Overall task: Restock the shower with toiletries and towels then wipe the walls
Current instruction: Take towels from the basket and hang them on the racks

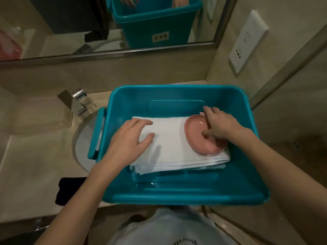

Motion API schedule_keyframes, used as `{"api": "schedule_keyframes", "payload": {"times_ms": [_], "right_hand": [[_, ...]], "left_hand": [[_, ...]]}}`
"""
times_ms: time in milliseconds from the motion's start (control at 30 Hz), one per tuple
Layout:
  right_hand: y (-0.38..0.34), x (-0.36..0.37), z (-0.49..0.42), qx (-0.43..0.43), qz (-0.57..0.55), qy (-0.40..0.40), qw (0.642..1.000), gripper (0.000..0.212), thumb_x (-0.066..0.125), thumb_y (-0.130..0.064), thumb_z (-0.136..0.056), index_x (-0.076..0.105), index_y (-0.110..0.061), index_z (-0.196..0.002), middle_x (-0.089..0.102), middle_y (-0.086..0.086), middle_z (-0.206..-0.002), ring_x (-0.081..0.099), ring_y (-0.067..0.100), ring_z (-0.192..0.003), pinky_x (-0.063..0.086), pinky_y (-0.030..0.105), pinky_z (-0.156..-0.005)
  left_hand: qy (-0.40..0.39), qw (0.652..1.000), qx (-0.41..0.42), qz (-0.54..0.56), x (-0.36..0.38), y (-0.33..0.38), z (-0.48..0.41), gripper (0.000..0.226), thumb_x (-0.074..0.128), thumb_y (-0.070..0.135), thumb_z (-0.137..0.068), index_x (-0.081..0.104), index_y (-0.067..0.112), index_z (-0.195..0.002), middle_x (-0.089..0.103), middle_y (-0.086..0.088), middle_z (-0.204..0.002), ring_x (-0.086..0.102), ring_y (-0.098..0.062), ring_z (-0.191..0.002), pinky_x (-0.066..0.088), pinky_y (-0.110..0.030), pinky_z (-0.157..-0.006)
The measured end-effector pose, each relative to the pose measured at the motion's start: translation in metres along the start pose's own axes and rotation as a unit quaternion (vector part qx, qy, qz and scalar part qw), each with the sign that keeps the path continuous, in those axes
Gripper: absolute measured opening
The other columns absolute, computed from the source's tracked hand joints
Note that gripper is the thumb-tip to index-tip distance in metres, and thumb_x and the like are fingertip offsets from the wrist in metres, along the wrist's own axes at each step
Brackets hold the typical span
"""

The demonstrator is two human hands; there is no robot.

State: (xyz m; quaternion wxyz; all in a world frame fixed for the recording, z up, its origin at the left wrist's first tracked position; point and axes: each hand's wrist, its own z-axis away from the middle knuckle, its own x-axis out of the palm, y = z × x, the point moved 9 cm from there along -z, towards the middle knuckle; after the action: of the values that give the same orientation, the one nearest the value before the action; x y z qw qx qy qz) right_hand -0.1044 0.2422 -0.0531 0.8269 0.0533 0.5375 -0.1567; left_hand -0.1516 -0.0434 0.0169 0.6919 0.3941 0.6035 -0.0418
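Pink dish [195, 138] is being grasped by the right hand [221, 124]; left hand [126, 139] is resting released fingers [144, 123] on white towel [169, 152].

Dim, warm light falls from above: the left hand [131, 137] throws a soft grey shadow onto the folded white cloth towel [169, 152] beneath it. Small glare spots sit on the glossy pink oval plastic dish [194, 131] under the right hand [219, 124] and on the chrome tap [79, 103] left of both hands. Everything is slightly soft; straight edges far above the hands bow.
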Motion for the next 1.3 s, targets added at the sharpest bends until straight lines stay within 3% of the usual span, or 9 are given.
{"api": "schedule_keyframes", "payload": {"times_ms": [200,367,500,600,667,800,900,1067,1300], "right_hand": [[-0.001,-0.018,0.002,-0.071,-0.134,0.036,0.988,0.041,0.067,-0.033,-0.089,0.056,-0.023,-0.128,0.061,0.000,-0.110,0.061,0.024,-0.105,0.048,0.037,-0.088],[-0.033,-0.019,0.046,-0.188,-0.210,-0.045,0.958,0.012,0.070,-0.022,-0.085,0.071,-0.029,-0.095,0.071,-0.014,-0.086,0.064,0.005,-0.085,0.050,0.019,-0.077],[-0.040,-0.003,0.071,-0.166,-0.217,-0.126,0.954,0.004,0.069,-0.025,-0.085,0.072,-0.028,-0.086,0.073,-0.015,-0.080,0.066,0.003,-0.077,0.050,0.016,-0.069],[-0.038,0.014,0.082,-0.118,-0.203,-0.203,0.951,0.016,0.069,-0.039,-0.089,0.072,-0.024,-0.085,0.074,-0.014,-0.074,0.065,0.001,-0.068,0.049,0.016,-0.065],[-0.034,0.014,0.075,-0.089,-0.193,-0.167,0.963,0.017,0.066,-0.042,-0.089,0.072,-0.026,-0.091,0.072,-0.014,-0.078,0.067,0.003,-0.077,0.054,0.023,-0.073],[-0.013,0.002,0.036,-0.012,-0.104,-0.025,0.994,0.048,0.062,-0.041,-0.090,0.053,-0.026,-0.135,0.061,-0.003,-0.129,0.056,0.021,-0.121,0.050,0.038,-0.094],[-0.004,0.007,0.005,0.028,-0.065,-0.042,0.997,0.069,0.067,-0.037,-0.086,0.037,-0.017,-0.145,0.048,0.006,-0.144,0.046,0.029,-0.130,0.044,0.042,-0.098],[0.015,0.021,-0.032,0.060,-0.066,-0.147,0.985,0.087,0.077,-0.043,-0.075,0.036,-0.019,-0.147,0.054,0.006,-0.138,0.053,0.030,-0.123,0.042,0.043,-0.106],[0.024,0.025,-0.048,0.084,-0.044,-0.255,0.962,0.077,0.087,-0.060,-0.052,0.053,-0.022,-0.110,0.058,-0.006,-0.107,0.058,0.019,-0.099,0.051,0.039,-0.096]], "left_hand": [[-0.230,0.966,-0.050,-0.104,0.080,-0.012,-0.031,0.058,0.055,0.056,-0.094,0.044,0.032,-0.145,0.047,0.004,-0.147,0.043,-0.020,-0.134,0.041,-0.038,-0.105],[-0.224,0.964,-0.051,-0.136,0.083,-0.017,-0.055,0.050,0.053,0.054,-0.096,0.047,0.033,-0.141,0.051,0.002,-0.133,0.047,-0.021,-0.129,0.041,-0.036,-0.094],[-0.225,0.963,-0.042,-0.141,0.086,-0.019,-0.069,0.046,0.053,0.053,-0.096,0.050,0.031,-0.136,0.056,0.001,-0.127,0.054,-0.022,-0.120,0.043,-0.036,-0.091],[-0.206,0.968,-0.033,-0.140,0.086,-0.017,-0.079,0.041,0.054,0.051,-0.096,0.053,0.030,-0.131,0.057,0.001,-0.122,0.054,-0.022,-0.116,0.042,-0.036,-0.088],[-0.193,0.969,-0.027,-0.148,0.087,-0.017,-0.085,0.046,0.055,0.051,-0.095,0.051,0.030,-0.135,0.055,-0.001,-0.126,0.051,-0.023,-0.119,0.041,-0.038,-0.093],[-0.231,0.959,-0.029,-0.162,0.095,-0.030,-0.091,0.058,0.058,0.055,-0.092,0.046,0.029,-0.142,0.052,-0.003,-0.139,0.047,-0.026,-0.127,0.038,-0.042,-0.105],[-0.256,0.954,-0.042,-0.149,0.099,-0.043,-0.092,0.063,0.058,0.061,-0.091,0.043,0.030,-0.144,0.053,-0.003,-0.140,0.047,-0.026,-0.128,0.037,-0.043,-0.106],[-0.237,0.961,-0.054,-0.135,0.103,-0.046,-0.086,0.062,0.056,0.058,-0.094,0.041,0.028,-0.146,0.051,-0.005,-0.143,0.045,-0.029,-0.130,0.032,-0.043,-0.109],[-0.202,0.970,-0.059,-0.120,0.106,-0.052,-0.080,0.061,0.057,0.056,-0.095,0.040,0.028,-0.146,0.050,-0.005,-0.146,0.043,-0.028,-0.132,0.029,-0.040,-0.113]]}}
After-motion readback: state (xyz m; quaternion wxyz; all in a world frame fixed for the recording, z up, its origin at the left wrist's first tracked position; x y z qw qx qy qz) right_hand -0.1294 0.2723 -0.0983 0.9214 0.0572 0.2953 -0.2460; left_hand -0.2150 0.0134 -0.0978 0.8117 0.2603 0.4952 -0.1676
